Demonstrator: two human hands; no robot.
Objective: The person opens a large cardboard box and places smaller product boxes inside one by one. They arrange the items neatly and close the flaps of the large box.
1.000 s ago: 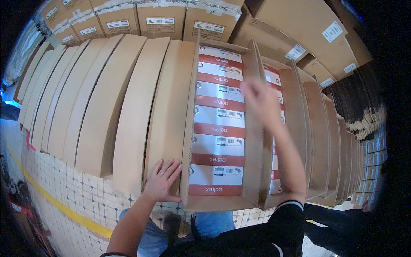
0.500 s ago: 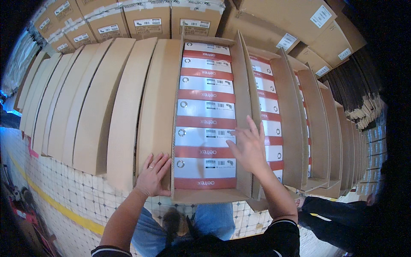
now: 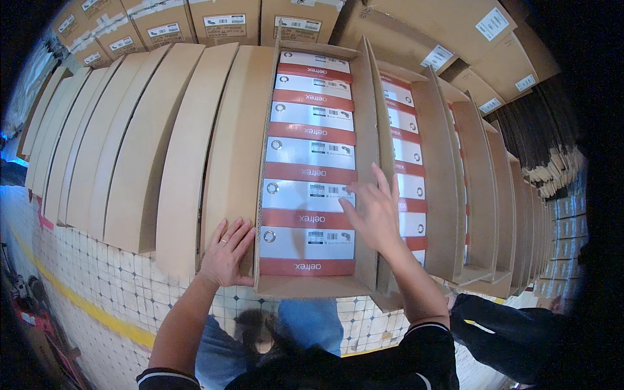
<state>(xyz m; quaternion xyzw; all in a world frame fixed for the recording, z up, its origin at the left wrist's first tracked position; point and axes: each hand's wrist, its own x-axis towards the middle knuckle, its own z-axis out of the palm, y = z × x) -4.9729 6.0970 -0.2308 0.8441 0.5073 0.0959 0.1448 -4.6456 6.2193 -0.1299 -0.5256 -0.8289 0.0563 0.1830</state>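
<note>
An open cardboard carton (image 3: 325,286) stands directly before me, packed with a single column of several white shoeboxes (image 3: 283,242) with red bands. My left hand (image 3: 227,253) lies on the closed brown flap (image 3: 231,162) just left of the carton's near left corner, fingers stretched out and holding nothing. Over the carton's right side hovers my right hand (image 3: 374,211). Its fingers are apart and nothing shows between them. Whether the right fingertips touch a shoebox or the right flap (image 3: 372,143), I cannot tell.
Closed cartons (image 3: 140,156) line up leftward; more open cartons (image 3: 448,182) with raised flaps run right. Behind them are stacked taped cartons (image 3: 224,26) and dark flat-stacked material (image 3: 539,123). Another person's dark-clothed legs (image 3: 500,325) stand at lower right, on the tiled floor (image 3: 117,266).
The view has shifted slightly, so the cartons sit a little higher and further left in the picture. Both hands keep nearly the same places relative to the open carton.
</note>
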